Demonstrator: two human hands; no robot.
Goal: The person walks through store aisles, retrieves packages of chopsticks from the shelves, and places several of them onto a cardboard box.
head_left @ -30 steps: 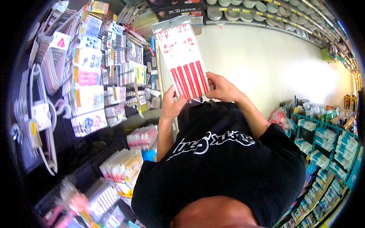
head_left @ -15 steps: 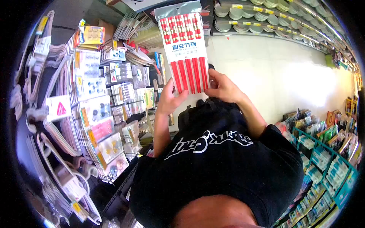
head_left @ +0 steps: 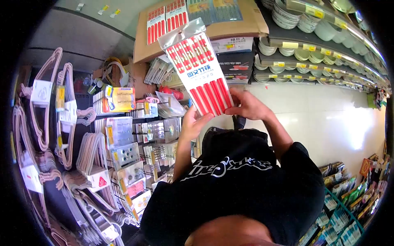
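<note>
A clear-topped pack of red chopsticks (head_left: 198,70) with gold-marked ends and a white label band is held up in front of me, tilted to the left at its top. My left hand (head_left: 194,123) grips its lower left corner, thumb on the front. At the lower right edge, my right hand (head_left: 247,105) pinches the pack with the thumb in front; its other fingers are partly hidden behind. Beyond the pack's top, a cardboard box (head_left: 142,51) bears similar red chopstick packs (head_left: 156,25) and grey-green packs (head_left: 227,10).
Hangers (head_left: 43,98) and carded small goods (head_left: 123,131) hang on the left. Shelves of stacked bowls (head_left: 286,14) with yellow price tags stand at the upper right. A pale floor (head_left: 303,106) stretches to the right, with a green rack (head_left: 338,205) of packaged goods at lower right.
My view has tilted up, bringing the cardboard box and its chopstick packs into sight. The held pack now leans further left, and both hands keep hold of it.
</note>
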